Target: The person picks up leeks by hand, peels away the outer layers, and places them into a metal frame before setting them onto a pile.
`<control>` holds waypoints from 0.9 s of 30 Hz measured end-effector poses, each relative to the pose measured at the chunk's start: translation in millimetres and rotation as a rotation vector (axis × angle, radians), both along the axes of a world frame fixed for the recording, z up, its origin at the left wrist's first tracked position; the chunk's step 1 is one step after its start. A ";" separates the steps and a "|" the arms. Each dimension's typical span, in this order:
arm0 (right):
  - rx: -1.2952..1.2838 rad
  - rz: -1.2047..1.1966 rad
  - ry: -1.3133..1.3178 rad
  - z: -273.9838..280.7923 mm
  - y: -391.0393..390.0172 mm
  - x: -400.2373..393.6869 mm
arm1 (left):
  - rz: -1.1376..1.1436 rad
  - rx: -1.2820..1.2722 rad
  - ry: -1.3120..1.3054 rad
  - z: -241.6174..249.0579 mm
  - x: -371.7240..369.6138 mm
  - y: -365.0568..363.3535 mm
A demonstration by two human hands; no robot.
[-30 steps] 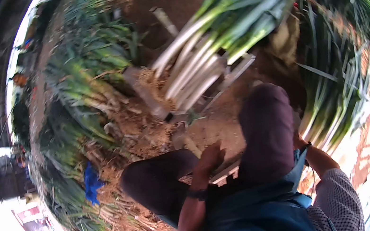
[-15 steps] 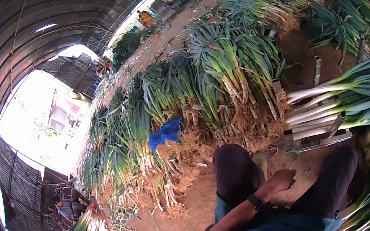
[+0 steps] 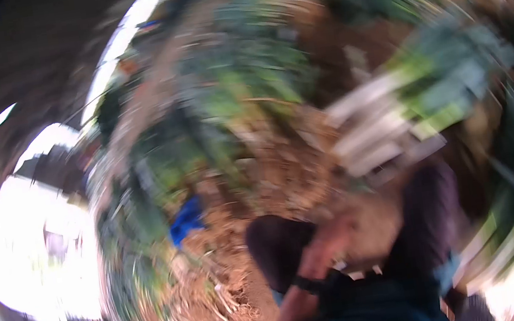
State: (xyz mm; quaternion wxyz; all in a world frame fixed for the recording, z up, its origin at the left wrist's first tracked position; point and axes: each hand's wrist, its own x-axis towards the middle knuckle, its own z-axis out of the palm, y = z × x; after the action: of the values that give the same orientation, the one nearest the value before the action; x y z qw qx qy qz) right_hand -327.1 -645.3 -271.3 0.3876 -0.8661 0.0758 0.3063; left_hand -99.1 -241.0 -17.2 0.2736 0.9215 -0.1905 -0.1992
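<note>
**Blurred view over the knees, leeks stacked ahead**

I can read no writing, brand or label anywhere here; the whole picture is smeared by motion, so nothing fine enough to be lettering survives.

What I can make out nearest the hand is the bundle of leeks (image 3: 397,119) up and to the right of centre. It lies on a pale frame (image 3: 396,156) whose slats show as whitish streaks beneath it. The long axis of the bundle runs from lower left to upper right: the white stalk ends point down-left toward the middle of the view, the green leaf ends fan out to the upper right.

My left hand (image 3: 329,243) sits low in the middle, raised above the dark trouser knee (image 3: 277,250), with a dark band (image 3: 305,284) at the wrist. It is well apart from the leeks and touches none of them. Whether the fingers are spread or curled I cannot tell (the blur turns them into one pinkish smudge). I cannot find my right hand in the view.

Behind, green heaps of more leeks (image 3: 238,77) lie across brown earth (image 3: 222,285), and a blue scrap (image 3: 186,219) shows at left among them. A bright opening (image 3: 37,246) glares at far left.
</note>
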 end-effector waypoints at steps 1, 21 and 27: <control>0.038 0.011 -0.011 10.3 11.6 -7.2 | 0.090 0.365 0.404 77.9 17.0 -33.7; -0.656 0.664 -0.037 -31.6 -0.2 19.1 | -0.358 0.447 0.270 -12.3 25.5 -67.0; -0.427 0.377 0.092 -63.7 -16.5 -46.1 | -0.977 0.642 -0.279 -73.2 26.3 6.8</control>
State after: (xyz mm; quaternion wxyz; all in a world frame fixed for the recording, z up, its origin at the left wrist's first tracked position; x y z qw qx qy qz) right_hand -373.2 -661.8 -335.1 0.1288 -0.9122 -0.0062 0.3890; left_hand -72.8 -234.2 -90.4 -0.1693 0.7812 -0.5564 -0.2268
